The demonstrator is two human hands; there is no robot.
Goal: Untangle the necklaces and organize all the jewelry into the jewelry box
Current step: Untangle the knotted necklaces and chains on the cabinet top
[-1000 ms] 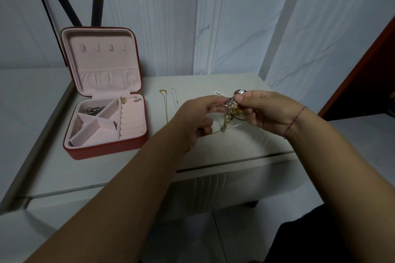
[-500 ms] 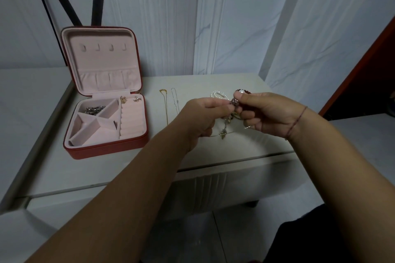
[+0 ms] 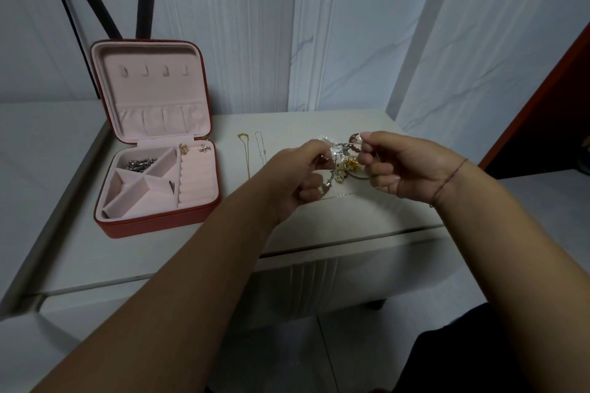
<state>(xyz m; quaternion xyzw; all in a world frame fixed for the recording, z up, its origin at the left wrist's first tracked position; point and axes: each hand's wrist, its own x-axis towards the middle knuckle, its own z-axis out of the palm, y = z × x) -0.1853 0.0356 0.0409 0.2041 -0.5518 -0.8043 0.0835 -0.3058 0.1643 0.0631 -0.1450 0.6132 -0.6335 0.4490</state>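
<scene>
A tangled bundle of jewelry point(image 3: 343, 163), with gold, silver and dark red beaded pieces, hangs just above the table between my hands. My left hand point(image 3: 295, 180) pinches its left side and my right hand point(image 3: 402, 166) pinches its right side. The red jewelry box point(image 3: 159, 214) with pink lining stands open at the left. A silver chain point(image 3: 140, 164) lies in its back compartment and two small earrings point(image 3: 193, 148) sit on the ring rolls. A gold necklace point(image 3: 246, 153) and a silver necklace point(image 3: 260, 147) lie straight on the table between the box and my hands.
The white table point(image 3: 335, 223) ends in a front edge just below my wrists, with a lower ledge to the left. Pale marbled wall panels point(image 3: 351, 25) stand behind. Black bars point(image 3: 95, 0) lean behind the box lid.
My hands have drawn slightly apart, and more of the tangled bundle shows between them. The box and the two laid-out necklaces have not moved.
</scene>
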